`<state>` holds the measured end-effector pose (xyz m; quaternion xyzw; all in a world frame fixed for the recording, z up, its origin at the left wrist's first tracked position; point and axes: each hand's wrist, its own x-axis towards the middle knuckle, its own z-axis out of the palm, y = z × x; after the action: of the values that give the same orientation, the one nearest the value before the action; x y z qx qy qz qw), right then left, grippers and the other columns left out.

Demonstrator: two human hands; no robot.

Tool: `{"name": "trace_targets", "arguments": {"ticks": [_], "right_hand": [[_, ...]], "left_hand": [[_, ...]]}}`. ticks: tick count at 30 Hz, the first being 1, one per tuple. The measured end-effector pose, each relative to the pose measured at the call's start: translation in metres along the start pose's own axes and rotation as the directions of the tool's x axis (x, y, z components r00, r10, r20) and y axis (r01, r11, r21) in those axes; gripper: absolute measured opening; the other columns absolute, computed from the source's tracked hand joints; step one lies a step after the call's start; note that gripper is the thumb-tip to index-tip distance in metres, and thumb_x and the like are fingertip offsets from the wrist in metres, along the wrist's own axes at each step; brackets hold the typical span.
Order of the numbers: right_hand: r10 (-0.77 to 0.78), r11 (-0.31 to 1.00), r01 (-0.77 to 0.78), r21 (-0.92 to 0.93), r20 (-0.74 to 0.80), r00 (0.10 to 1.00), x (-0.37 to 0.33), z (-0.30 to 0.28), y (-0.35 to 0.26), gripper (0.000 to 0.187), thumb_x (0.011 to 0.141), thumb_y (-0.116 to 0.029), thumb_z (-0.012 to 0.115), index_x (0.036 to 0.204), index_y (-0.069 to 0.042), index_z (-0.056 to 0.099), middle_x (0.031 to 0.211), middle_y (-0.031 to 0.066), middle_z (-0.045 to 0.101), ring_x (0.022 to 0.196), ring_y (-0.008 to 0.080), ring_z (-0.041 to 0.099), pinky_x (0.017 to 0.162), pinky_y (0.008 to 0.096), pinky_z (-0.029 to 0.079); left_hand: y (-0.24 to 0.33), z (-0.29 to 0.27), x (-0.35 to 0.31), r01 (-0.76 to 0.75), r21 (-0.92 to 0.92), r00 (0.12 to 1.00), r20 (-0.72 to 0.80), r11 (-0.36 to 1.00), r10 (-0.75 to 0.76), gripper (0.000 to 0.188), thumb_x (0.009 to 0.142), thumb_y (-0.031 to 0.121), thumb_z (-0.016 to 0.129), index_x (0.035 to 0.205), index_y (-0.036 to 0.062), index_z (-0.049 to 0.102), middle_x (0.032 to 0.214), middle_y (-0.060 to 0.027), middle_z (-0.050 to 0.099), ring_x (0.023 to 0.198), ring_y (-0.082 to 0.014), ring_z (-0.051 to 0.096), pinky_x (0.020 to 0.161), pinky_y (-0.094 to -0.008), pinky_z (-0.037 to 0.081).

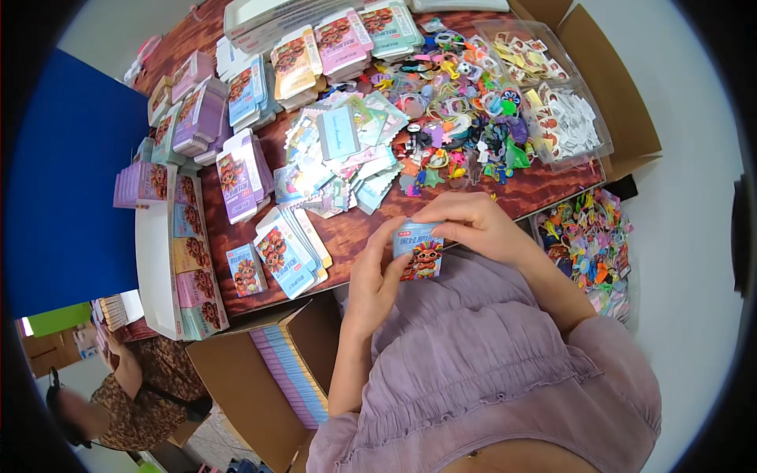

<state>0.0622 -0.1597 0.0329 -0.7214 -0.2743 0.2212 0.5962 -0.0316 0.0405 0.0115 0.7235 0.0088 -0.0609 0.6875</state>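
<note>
A small blue cardboard box (pixel 423 254) with a colourful cartoon figure on its front is held upright close to my body, just off the table's near edge. My left hand (pixel 377 268) grips its left side, with the thumb across the front. At the box's top edge, the bent fingers of my right hand (pixel 469 221) press on the upper right corner. Whether the top flap is tucked in is hidden by the fingers. To the left, a similar blue box (pixel 247 270) lies on the table beside a fanned stack of flat blue cartons (pixel 292 251).
Cards (pixel 339 150) and a heap of colourful trinkets (pixel 465 110) cover the middle of the table. Carton stacks (pixel 296 67) stand behind. Clear trays (pixel 564 118) hold small pieces. A box of packed cartons (pixel 292 370) sits lower left; another person (pixel 142 386) works beyond it.
</note>
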Motion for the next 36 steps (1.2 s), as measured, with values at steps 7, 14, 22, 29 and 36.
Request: {"name": "trace_targets", "arguments": {"ticks": [7,14,22,29,36], "right_hand": [[-0.138,0.987,0.138,-0.082,0.007,0.99,0.005,0.025,0.028,0.022,0.088,-0.009,0.064,0.108,-0.001,0.069,0.096,0.0109,0.068,0.091,0.0227,0.066,0.078,0.0332,0.051],[-0.134,0.954,0.086,-0.289,-0.151,0.979,0.072,0.026,0.012,0.022,0.09,-0.012,0.063,0.109,-0.003,0.068,0.096,0.0118,0.069,0.083,0.0239,0.067,0.073,0.0325,0.051],[-0.308,0.805,0.323,-0.498,0.113,0.944,0.108,0.116,0.021,0.019,0.082,-0.012,0.067,0.098,-0.004,0.066,0.094,0.0109,0.066,0.092,0.0292,0.062,0.079,0.0398,0.05],[-0.462,0.398,0.518,-0.757,0.323,0.826,0.153,0.193,0.034,0.031,0.077,-0.013,0.068,0.106,-0.002,0.062,0.107,0.0074,0.062,0.111,0.0249,0.052,0.087,0.0365,0.042],[-0.603,0.486,0.598,-0.637,0.251,0.757,0.14,0.154,-0.005,0.02,0.071,-0.013,0.068,0.089,-0.008,0.062,0.096,0.0046,0.058,0.101,0.0237,0.052,0.086,0.0366,0.039]], "left_hand": [[-0.008,-0.008,-0.013,0.052,-0.054,0.994,-0.09,0.997,-0.057,0.042,0.093,-0.001,0.055,0.134,0.0029,0.049,0.114,-0.0085,0.061,0.099,-0.0158,0.061,0.084,-0.0296,0.051],[0.006,-0.131,-0.06,0.032,0.085,0.666,-0.744,0.996,0.042,0.04,0.099,0.006,0.048,0.137,-0.0014,0.045,0.116,-0.0143,0.062,0.096,-0.0161,0.063,0.083,-0.028,0.051],[-0.026,-0.154,-0.072,0.626,0.674,0.6,-0.738,0.392,0.31,0.04,0.095,0.016,0.058,0.13,-0.002,0.053,0.133,-0.0228,0.054,0.117,-0.0418,0.053,0.096,-0.0428,0.045],[-0.04,-0.122,-0.062,0.47,0.801,0.67,-0.597,0.37,0.441,0.042,0.087,0.009,0.064,0.127,-0.0019,0.053,0.133,-0.0224,0.051,0.121,-0.0408,0.048,0.098,-0.0501,0.04],[0.0,-0.082,-0.058,0.256,0.359,0.646,-0.754,0.898,0.117,0.047,0.088,0.008,0.067,0.13,-0.0049,0.05,0.133,-0.0197,0.053,0.117,-0.0268,0.054,0.094,-0.0382,0.046]]}}
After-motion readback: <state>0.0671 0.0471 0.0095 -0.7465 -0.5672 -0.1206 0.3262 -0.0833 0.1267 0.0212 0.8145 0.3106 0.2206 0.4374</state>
